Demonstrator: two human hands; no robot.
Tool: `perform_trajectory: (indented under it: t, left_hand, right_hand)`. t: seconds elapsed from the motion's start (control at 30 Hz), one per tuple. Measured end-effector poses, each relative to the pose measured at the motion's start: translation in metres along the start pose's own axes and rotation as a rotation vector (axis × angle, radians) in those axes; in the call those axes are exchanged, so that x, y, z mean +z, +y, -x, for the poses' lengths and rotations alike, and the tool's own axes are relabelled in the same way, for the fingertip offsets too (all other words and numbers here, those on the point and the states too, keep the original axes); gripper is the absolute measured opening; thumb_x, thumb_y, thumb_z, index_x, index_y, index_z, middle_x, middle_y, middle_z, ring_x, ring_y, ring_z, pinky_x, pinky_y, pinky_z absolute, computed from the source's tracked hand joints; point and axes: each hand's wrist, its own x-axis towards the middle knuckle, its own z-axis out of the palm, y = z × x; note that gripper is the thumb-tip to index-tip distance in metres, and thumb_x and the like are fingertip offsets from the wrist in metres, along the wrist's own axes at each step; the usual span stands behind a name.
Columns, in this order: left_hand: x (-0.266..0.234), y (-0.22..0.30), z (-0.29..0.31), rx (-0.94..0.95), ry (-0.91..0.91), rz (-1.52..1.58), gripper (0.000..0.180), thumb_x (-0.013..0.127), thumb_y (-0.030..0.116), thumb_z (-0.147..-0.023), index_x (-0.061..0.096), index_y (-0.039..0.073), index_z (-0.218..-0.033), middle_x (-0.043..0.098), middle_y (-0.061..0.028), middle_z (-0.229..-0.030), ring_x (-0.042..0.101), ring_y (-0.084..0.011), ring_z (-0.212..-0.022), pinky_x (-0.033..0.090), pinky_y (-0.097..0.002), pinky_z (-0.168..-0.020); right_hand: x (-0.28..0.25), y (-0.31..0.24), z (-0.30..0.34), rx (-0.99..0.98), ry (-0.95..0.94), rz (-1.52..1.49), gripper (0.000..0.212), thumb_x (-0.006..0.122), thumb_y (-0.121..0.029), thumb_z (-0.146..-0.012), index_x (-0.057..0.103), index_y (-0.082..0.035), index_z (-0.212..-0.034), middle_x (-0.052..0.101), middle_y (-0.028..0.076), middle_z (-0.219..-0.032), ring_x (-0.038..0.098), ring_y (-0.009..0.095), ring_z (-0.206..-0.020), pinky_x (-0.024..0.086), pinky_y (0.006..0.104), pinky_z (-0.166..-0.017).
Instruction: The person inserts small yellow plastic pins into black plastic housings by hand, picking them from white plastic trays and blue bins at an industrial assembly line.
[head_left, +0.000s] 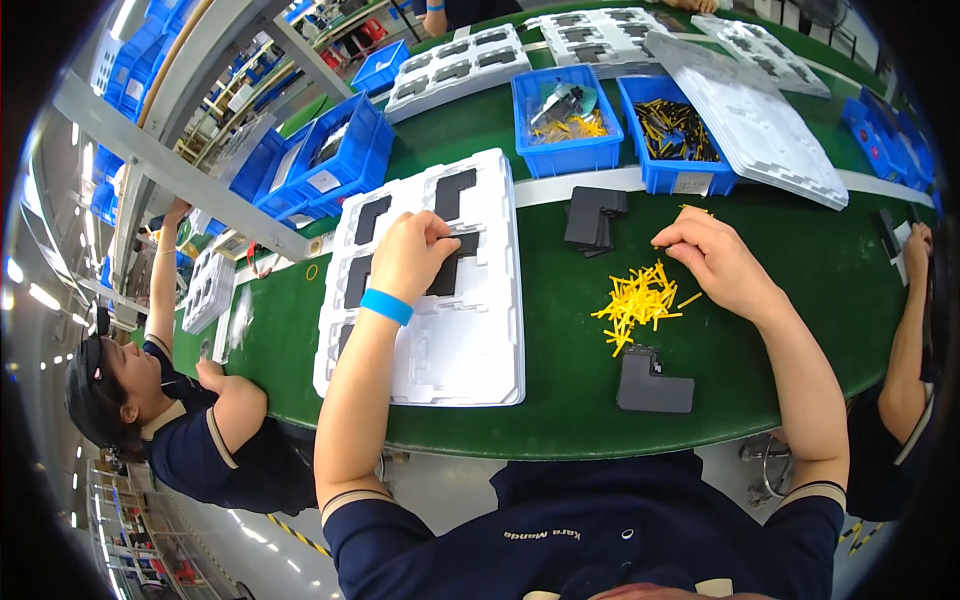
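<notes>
My left hand point(412, 258), a blue band on its wrist, is closed with fingertips at a black L-shaped part point(458, 268) lying in a pocket of the white moulded tray point(450, 360). Several like parts fill other pockets. My right hand point(722, 262) hovers just above and right of a heap of thin yellow strips point(640, 298), fingers pinched together; what they hold is too small to make out. Below the heap lies a single dark grey L-shaped part point(655, 385). A stack of such parts point(592, 215) lies beyond the heap, between my hands.
Blue bins with yellow pieces point(568, 150) and dark-and-yellow pieces point(660, 178) stand at the back. A white tray point(770, 130) leans over the right bin. More filled trays point(460, 70) line the green table point(560, 425). Co-workers sit left point(200, 420) and right point(905, 390). A metal post point(190, 170) rises at left.
</notes>
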Motion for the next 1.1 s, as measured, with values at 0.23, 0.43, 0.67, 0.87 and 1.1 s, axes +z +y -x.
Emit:
perform_trajectory:
  t: [0.23, 0.43, 0.67, 0.87, 1.1]
  left_hand:
    - [-0.010, 0.011, 0.012, 0.003, -0.060, -0.048, 0.031, 0.074, 0.017, -0.072, 0.062, 0.006, -0.098, 0.058, -0.0118, -0.090, 0.059, -0.0243, -0.079, 0.049, -0.0330, -0.074]
    - [-0.018, 0.018, 0.016, 0.038, -0.170, -0.085, 0.051, 0.078, 0.018, -0.066, 0.054, 0.008, -0.110, 0.047, -0.0158, -0.113, 0.055, -0.0268, -0.087, 0.048, -0.0335, -0.082]
    - [-0.012, 0.013, 0.012, 0.024, -0.125, -0.008, 0.050, 0.072, 0.010, -0.063, 0.054, 0.007, -0.109, 0.046, -0.0163, -0.114, 0.054, -0.0284, -0.090, 0.047, -0.0351, -0.082]
    - [-0.011, 0.012, 0.016, 0.085, -0.067, -0.062, 0.046, 0.069, 0.007, -0.061, 0.055, 0.007, -0.104, 0.046, -0.0175, -0.114, 0.051, -0.0332, -0.099, 0.045, -0.0363, -0.085]
    - [-0.006, 0.012, 0.015, 0.070, -0.003, -0.073, 0.039, 0.068, 0.008, -0.062, 0.057, 0.006, -0.099, 0.047, -0.0179, -0.113, 0.051, -0.0329, -0.098, 0.045, -0.0358, -0.083]
  right_hand:
    - [0.000, 0.000, 0.001, -0.061, -0.028, -0.027, 0.010, 0.056, 0.004, -0.083, 0.060, 0.001, -0.092, 0.056, 0.009, -0.085, 0.057, 0.023, -0.078, 0.045, 0.0315, -0.069]
    - [0.003, -0.001, 0.000, -0.076, -0.032, -0.014, 0.009, 0.057, 0.003, -0.082, 0.060, 0.001, -0.091, 0.056, 0.009, -0.083, 0.057, 0.023, -0.077, 0.045, 0.0315, -0.069]
    - [0.003, 0.001, 0.001, -0.111, -0.009, -0.016, 0.009, 0.058, 0.004, -0.080, 0.060, 0.001, -0.089, 0.055, 0.008, -0.080, 0.056, 0.022, -0.074, 0.044, 0.0315, -0.066]
    - [0.001, 0.000, 0.002, -0.107, -0.032, -0.004, 0.009, 0.058, 0.002, -0.082, 0.060, 0.001, -0.090, 0.057, 0.010, -0.084, 0.059, 0.025, -0.078, 0.047, 0.0323, -0.069]
    - [0.003, -0.001, 0.000, -0.096, -0.053, -0.013, 0.007, 0.057, 0.001, -0.083, 0.061, 0.001, -0.089, 0.057, 0.010, -0.084, 0.059, 0.025, -0.078, 0.047, 0.0322, -0.069]
